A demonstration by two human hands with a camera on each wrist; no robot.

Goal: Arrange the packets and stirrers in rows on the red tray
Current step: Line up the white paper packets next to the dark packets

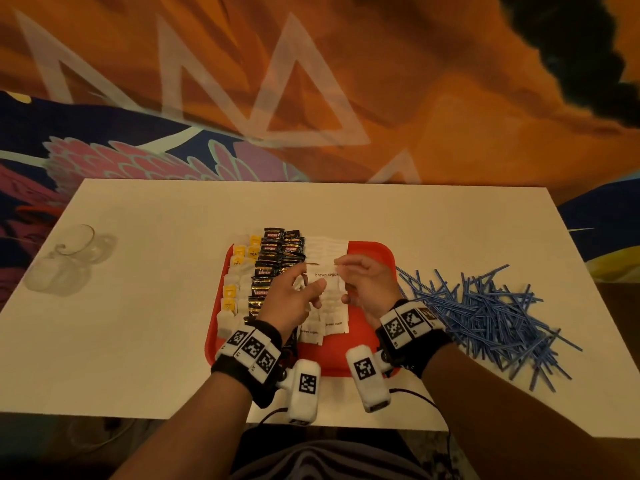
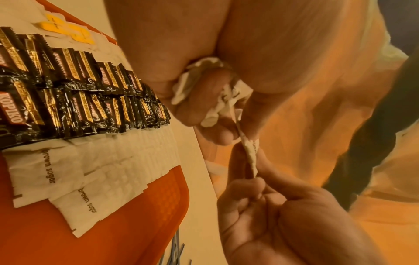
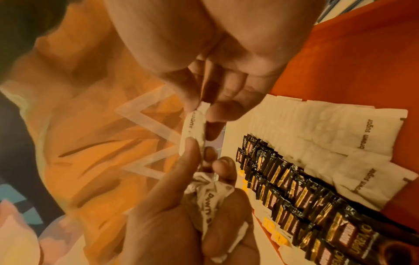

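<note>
A red tray (image 1: 375, 252) sits mid-table, holding a column of white and yellow tea bags (image 1: 239, 271), black Kopiko packets (image 1: 277, 258) and white brown sugar packets (image 1: 327, 249). Above the tray, both hands pinch one brown sugar packet (image 1: 323, 276) between them. My left hand (image 1: 306, 284) grips its left edge and also clutches a crumpled bunch of sugar packets (image 2: 212, 93) in its curled fingers. My right hand (image 1: 343, 271) pinches the packet's right edge (image 3: 192, 129). Blue stirrers (image 1: 485, 317) lie in a loose pile on the table right of the tray.
Clear glass cups (image 1: 65, 258) lie at the table's left side. The white table (image 1: 156, 323) is bare around the tray's left and front. The tray's right strip shows bare red. A patterned orange wall stands behind.
</note>
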